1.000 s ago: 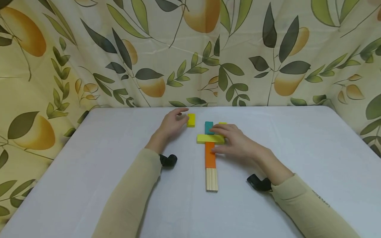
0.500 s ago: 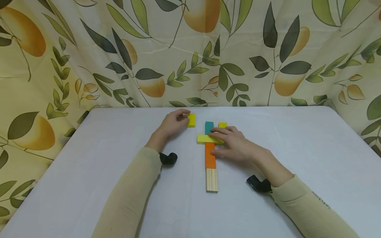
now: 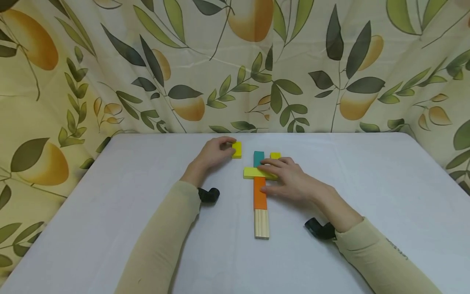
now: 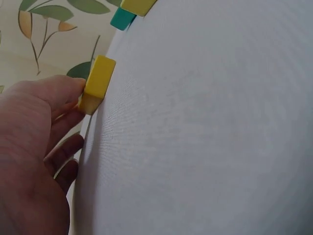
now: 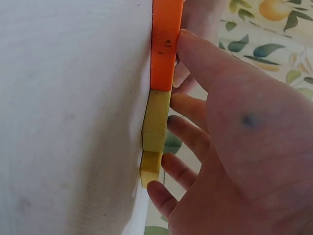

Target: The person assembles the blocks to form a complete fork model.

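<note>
Near the far side of the table, my left hand (image 3: 214, 153) has thumb and index finger at a small yellow block (image 3: 237, 150), pinching it at its left side and far end. In the left wrist view that yellow block (image 4: 99, 81) stands against the fingertips. Spread over the other blocks, my right hand (image 3: 291, 176) touches the lime-yellow crosswise block (image 3: 252, 172) with its fingers and the orange block (image 3: 260, 198) with its thumb. A teal block (image 3: 258, 158) lies beyond the crosswise one. Another yellow block (image 3: 275, 155) is partly hidden behind the right fingers.
A plain wooden block (image 3: 262, 223) with grooves continues the row toward me from the orange one. White cloth covers the table (image 3: 220, 253). A curtain (image 3: 235, 81) printed with fruit and leaves hangs behind the far edge.
My left index finger has closed in toward the far end of the yellow block. The right fingers have drawn slightly nearer, uncovering more of the other yellow block.
</note>
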`<state>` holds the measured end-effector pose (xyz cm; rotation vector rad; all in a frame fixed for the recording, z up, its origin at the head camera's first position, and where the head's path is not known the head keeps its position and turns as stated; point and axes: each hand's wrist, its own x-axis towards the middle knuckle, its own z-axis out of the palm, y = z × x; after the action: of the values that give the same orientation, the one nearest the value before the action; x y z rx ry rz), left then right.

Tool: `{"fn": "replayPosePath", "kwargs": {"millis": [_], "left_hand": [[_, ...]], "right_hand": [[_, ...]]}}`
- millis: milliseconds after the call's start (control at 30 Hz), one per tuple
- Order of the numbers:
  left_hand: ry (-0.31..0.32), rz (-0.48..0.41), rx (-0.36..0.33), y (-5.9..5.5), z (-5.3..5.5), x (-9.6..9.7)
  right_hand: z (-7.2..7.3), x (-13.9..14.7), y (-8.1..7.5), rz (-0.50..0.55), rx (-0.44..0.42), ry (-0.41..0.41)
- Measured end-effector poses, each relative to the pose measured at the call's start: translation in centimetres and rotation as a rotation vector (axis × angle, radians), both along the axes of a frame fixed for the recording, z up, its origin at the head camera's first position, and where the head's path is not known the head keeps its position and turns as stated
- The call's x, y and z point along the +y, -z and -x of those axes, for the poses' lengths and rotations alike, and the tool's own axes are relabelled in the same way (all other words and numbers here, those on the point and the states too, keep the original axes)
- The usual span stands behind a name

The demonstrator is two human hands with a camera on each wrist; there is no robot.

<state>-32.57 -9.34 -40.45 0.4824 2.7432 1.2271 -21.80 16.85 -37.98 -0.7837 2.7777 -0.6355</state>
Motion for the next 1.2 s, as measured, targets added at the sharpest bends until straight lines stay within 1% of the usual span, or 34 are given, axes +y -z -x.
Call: {"fn": "replayPosePath", "kwargs": {"millis": [200, 333, 500, 633, 800, 1033, 1200], "left_hand": [[0.010, -0.022, 0.006, 0.1, 0.0, 0.1], [0.032, -0.013, 0.016, 0.2, -0.2, 0.3], [0.061, 0.039, 0.023, 0.0, -0.4, 0.4], [0.087, 0.078, 0.008, -0.2, -0.7, 0.3], [0.117, 0.097, 0.006, -0.3, -0.9, 0.3], [0.113, 0.077, 0.010, -0.2, -1.1, 0.3], [0.130, 0.060, 0.009, -0.1, -1.4, 0.3]], "right_hand": [[0.0, 0.1, 0.0, 0.009, 0.006, -0.002], [0.0, 0.1, 0.0, 0.011, 0.007, 0.000], [0.0, 0.2, 0.1, 0.013, 0.014, -0.007], [0.0, 0.1, 0.2, 0.013, 0.029, -0.018], [0.0, 0.1, 0.3, 0.015, 0.037, -0.020], [-0.1, 0.1, 0.2, 0.007, 0.014, -0.010], [0.0, 0.1, 0.2, -0.001, 0.023, -0.007]]}}
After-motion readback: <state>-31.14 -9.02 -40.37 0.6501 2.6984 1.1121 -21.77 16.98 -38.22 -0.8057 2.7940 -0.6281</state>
